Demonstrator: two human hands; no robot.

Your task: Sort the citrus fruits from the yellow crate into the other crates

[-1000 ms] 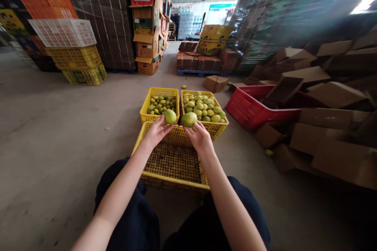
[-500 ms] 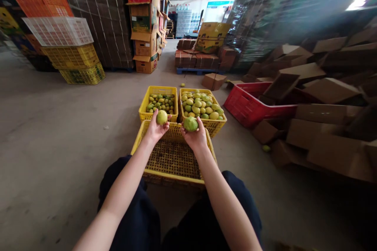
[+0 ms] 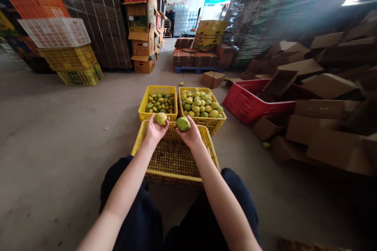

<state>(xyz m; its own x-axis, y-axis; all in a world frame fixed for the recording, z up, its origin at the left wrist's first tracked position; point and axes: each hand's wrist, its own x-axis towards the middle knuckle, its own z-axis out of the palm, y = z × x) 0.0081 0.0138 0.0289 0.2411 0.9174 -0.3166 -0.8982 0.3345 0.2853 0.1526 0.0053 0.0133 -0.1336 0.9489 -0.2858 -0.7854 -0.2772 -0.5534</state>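
My left hand (image 3: 157, 128) is closed round a yellow lemon (image 3: 161, 118), palm turned up. Close beside it, my right hand (image 3: 188, 131) grips a greener lemon (image 3: 183, 124). Both hands are above the far part of a yellow plastic crate (image 3: 173, 177), whose slotted bottom shows between my forearms. Just beyond stand two more yellow crates. The left one (image 3: 143, 115) holds small green and yellow lemons (image 3: 160, 103); the right one (image 3: 216, 124) is heaped with larger, mostly yellow lemons (image 3: 200, 103).
A red crate (image 3: 244, 104) and a heap of cardboard boxes (image 3: 330, 133) lie to the right. A loose lemon (image 3: 266, 145) is on the floor there. Stacked crates (image 3: 70, 57) stand at the left, and a loaded blue pallet (image 3: 194, 70) is ahead.
My right hand has moved left with the green lemon, closer to my left hand. The yellow lemon has turned and sunk slightly in my left hand. The view has shifted a little.
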